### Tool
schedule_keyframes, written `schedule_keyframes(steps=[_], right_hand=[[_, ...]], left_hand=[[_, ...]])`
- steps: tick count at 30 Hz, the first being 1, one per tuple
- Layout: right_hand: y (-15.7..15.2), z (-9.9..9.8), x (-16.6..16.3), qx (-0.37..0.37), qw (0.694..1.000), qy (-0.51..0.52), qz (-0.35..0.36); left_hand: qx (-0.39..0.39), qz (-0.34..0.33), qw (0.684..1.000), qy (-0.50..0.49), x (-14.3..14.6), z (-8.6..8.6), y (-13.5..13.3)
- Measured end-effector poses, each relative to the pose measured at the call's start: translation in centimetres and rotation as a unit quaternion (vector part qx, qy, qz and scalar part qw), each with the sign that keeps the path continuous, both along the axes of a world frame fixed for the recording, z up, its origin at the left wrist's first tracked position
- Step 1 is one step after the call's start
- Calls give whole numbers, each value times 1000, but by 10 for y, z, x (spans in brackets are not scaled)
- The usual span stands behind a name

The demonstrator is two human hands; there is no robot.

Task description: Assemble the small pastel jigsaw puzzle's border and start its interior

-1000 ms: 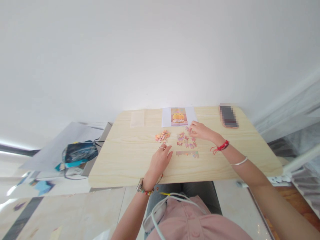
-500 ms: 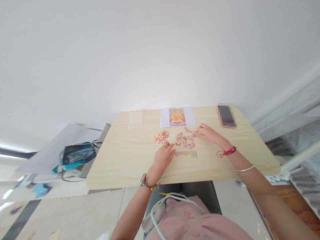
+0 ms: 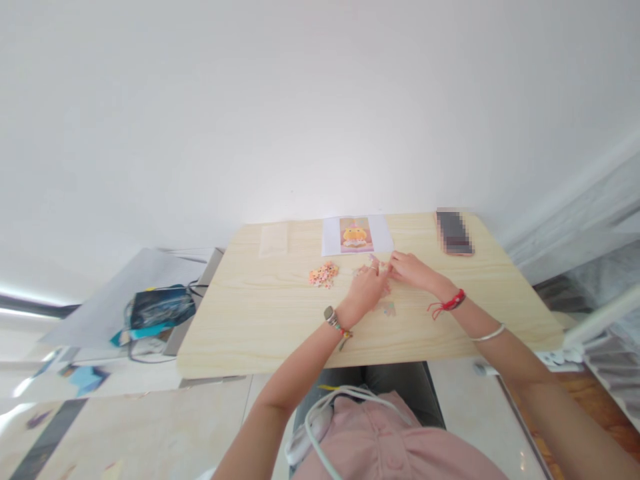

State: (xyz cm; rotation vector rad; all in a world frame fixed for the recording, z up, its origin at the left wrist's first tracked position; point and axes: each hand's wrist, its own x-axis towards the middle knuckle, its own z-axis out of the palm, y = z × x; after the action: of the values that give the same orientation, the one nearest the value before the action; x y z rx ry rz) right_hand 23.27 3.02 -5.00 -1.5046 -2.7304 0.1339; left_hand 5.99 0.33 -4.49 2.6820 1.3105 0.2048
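Left hand (image 3: 369, 287), right hand (image 3: 413, 270) meet over puzzle pieces (image 3: 389, 309) (whether fingers pinch any, cannot tell); picture (image 3: 357, 235) nearby, likely for easy viewing.

Wooden table (image 3: 250, 313) against white wall (image 3: 300, 107)

I count one left hand (image 3: 367, 289), one right hand (image 3: 413, 271), one table (image 3: 255, 320), one printed sheet (image 3: 357, 236), one phone (image 3: 454, 232), one watch (image 3: 329, 314) and one orange heap of puzzle pieces (image 3: 324, 274) — the pieces too small to number.
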Motion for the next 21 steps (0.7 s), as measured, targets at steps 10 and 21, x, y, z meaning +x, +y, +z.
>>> schedule_keyframes(steps=[10, 21], right_hand=[[-5, 7, 2, 4, 999, -37, -20], [-42, 36, 0, 65, 998, 25, -12]], left_hand=[[52, -21, 998, 32, 11, -13, 4], [-33, 39, 995, -91, -15, 16, -13]])
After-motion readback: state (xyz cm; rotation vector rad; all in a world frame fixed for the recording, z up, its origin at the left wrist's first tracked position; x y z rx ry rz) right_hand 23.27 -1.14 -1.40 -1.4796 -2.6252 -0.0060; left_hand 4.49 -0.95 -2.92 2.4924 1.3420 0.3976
